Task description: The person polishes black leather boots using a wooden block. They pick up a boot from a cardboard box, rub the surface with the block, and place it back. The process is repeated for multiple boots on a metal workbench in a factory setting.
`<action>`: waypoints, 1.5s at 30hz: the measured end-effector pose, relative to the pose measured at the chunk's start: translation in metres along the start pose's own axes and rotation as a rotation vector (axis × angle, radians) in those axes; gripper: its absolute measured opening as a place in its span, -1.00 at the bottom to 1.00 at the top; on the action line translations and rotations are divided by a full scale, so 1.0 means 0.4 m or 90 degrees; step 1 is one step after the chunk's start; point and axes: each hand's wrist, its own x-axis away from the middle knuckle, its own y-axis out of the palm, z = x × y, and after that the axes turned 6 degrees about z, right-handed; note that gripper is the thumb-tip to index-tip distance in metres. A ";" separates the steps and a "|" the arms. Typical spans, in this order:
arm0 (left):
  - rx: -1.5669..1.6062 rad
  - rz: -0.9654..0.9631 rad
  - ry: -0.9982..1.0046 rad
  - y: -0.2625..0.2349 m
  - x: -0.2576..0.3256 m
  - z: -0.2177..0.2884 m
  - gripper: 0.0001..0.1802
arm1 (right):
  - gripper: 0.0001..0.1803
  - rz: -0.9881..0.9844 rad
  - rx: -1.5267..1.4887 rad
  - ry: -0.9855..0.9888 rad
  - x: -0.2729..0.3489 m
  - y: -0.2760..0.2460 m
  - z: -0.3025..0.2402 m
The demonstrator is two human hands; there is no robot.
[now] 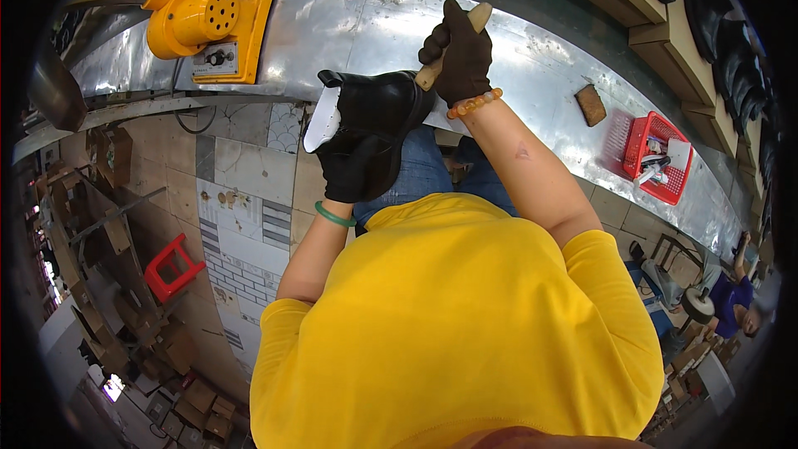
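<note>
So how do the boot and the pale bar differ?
The boot is black and shiny; the bar is pale and dull. The boot is far bulkier than the bar. The boot is in the left grip, the bar in the right grip. Both are being held.

You are working in a shoe workshop.
A black boot (378,104) is in your left hand (345,173), and dark shoes (733,62) line the shelves (677,58) ahead on your right; your long metal-topped table (540,75) carries a yellow machine (218,17) and a red basket (638,143) of small items, while cardboard boxes (197,399) are piled at your left.
</note>
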 end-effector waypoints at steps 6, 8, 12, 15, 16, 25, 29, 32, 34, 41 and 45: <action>-0.083 -0.042 -0.011 -0.016 0.005 -0.016 -0.66 | -0.73 -0.163 0.235 -0.304 0.048 -0.001 0.017; -0.073 -0.053 -0.022 -0.020 0.003 -0.024 -0.66 | -0.71 -0.164 0.232 -0.249 0.057 0.001 0.001; -0.057 -0.037 -0.010 -0.009 0.004 -0.015 -0.65 | -0.70 -0.020 -0.050 0.048 -0.011 -0.022 -0.001; -0.066 -0.028 0.005 -0.011 0.003 -0.030 -0.64 | -0.69 0.033 -0.158 0.132 -0.039 -0.040 0.013; -0.069 -0.035 0.000 -0.013 0.001 -0.028 -0.65 | -0.69 0.032 -0.172 0.139 -0.043 -0.043 0.016; -0.023 -0.045 -0.005 -0.002 0.001 -0.002 -0.63 | -0.68 0.049 -0.178 0.156 -0.041 -0.045 0.016; -0.076 -0.077 0.009 -0.015 0.002 -0.039 -0.50 | -0.69 0.073 -0.076 0.089 -0.024 -0.031 0.007; -0.071 -0.075 -0.020 -0.016 0.007 -0.042 -0.47 | -0.70 0.048 -0.050 0.040 -0.010 -0.020 0.008; -0.079 -0.074 -0.012 0.008 0.024 -0.002 -0.60 | -0.71 0.007 0.046 -0.029 0.005 -0.014 0.004; -0.025 -0.077 -0.034 0.049 0.035 0.054 -0.67 | -0.74 -0.022 -0.005 0.024 -0.009 -0.054 -0.016; -0.121 -0.074 -0.024 0.019 0.019 0.016 -0.68 | -0.75 -0.008 -0.091 0.131 -0.034 -0.149 -0.035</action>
